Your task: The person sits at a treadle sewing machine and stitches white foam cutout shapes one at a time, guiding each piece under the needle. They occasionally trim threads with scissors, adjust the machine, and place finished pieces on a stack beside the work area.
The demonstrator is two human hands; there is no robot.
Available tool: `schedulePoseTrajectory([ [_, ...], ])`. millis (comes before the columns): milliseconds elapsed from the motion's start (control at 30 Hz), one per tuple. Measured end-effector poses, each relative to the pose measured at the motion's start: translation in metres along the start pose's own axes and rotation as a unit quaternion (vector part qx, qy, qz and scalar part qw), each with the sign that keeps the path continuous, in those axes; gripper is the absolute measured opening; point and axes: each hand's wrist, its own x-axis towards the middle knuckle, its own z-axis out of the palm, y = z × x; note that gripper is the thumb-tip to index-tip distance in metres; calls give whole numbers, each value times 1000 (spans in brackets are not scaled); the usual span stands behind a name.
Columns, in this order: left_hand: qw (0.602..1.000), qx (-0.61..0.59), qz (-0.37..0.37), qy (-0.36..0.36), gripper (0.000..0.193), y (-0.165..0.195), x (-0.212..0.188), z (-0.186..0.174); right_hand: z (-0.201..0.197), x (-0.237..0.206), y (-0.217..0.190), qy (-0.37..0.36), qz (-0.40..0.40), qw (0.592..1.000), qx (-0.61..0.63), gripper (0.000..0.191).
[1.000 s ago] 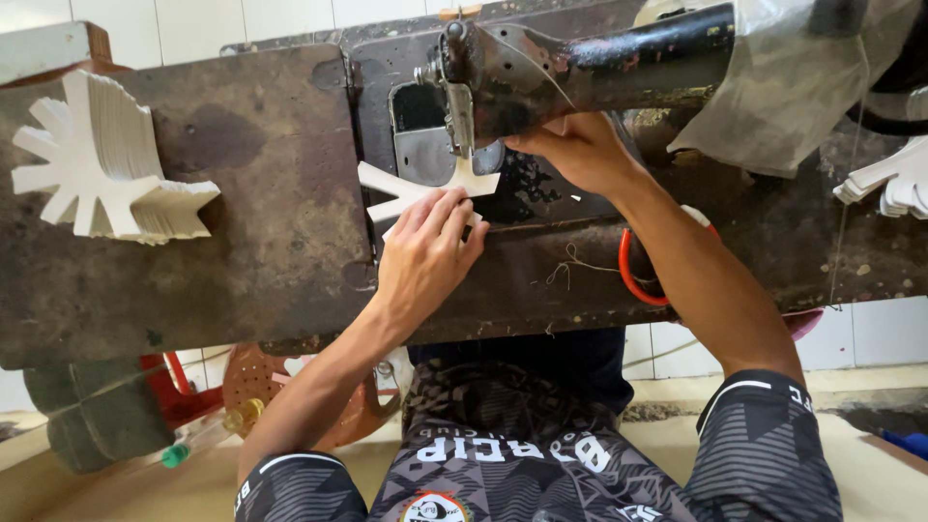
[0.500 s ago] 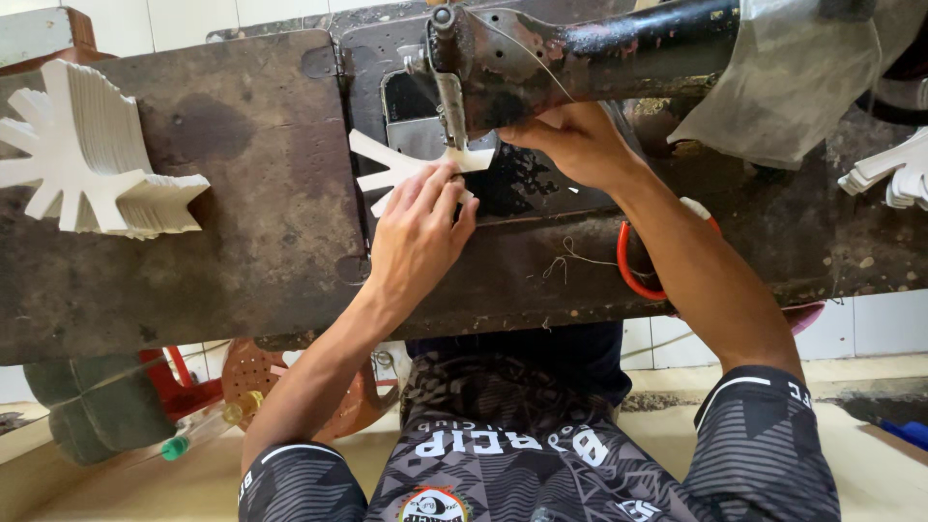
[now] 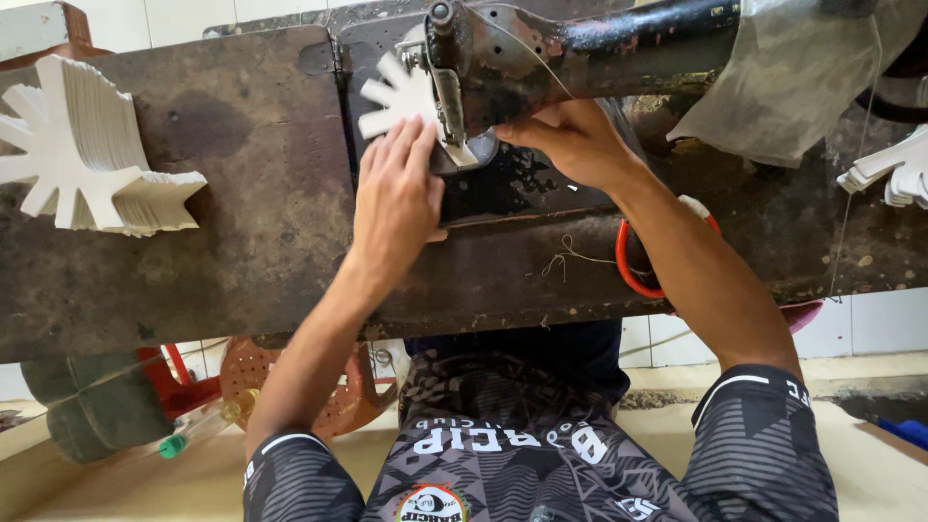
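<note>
The left hand (image 3: 396,208) lay flat, fingers spread and extended, pressing down on a white, flat, branch-shaped cut-out piece (image 3: 391,97) with rounded lobes; its grip was not closed around anything. That piece rested on the dark metal bed of an old, worn black sewing machine (image 3: 580,48), directly at the presser foot and needle area. The right hand (image 3: 570,140) sat just beside the needle on the other side, fingers curled with the tips against the edge of the piece; whether it pinched the material could not be told. The machine was set into a dark, stained, rough surface (image 3: 242,193) with a scuffed, patchy finish. At the left end of the surface stood a thick stack of identical white cut-out pieces (image 3: 82,155); a smaller stack of white pieces (image 3: 894,174) lay at the right edge. A crumpled translucent plastic sheet (image 3: 793,82) hung over the machine arm. Below, a pale floor and white wall tiles were visible.
</note>
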Motion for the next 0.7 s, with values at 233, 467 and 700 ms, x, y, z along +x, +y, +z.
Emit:
schedulePoseTrajectory([
  [233,998,-62,-29,-14,44,-5,11,3,2,4,2,-15,-39,998,46,15],
  [467,993,-110,0,-45,44,-23,22,2,6,8,1,-66,-79,980,172,26],
  [700,986,-139,38,-85,39,-38,30,1,7,5,0,-51,-82,987,127,25],
])
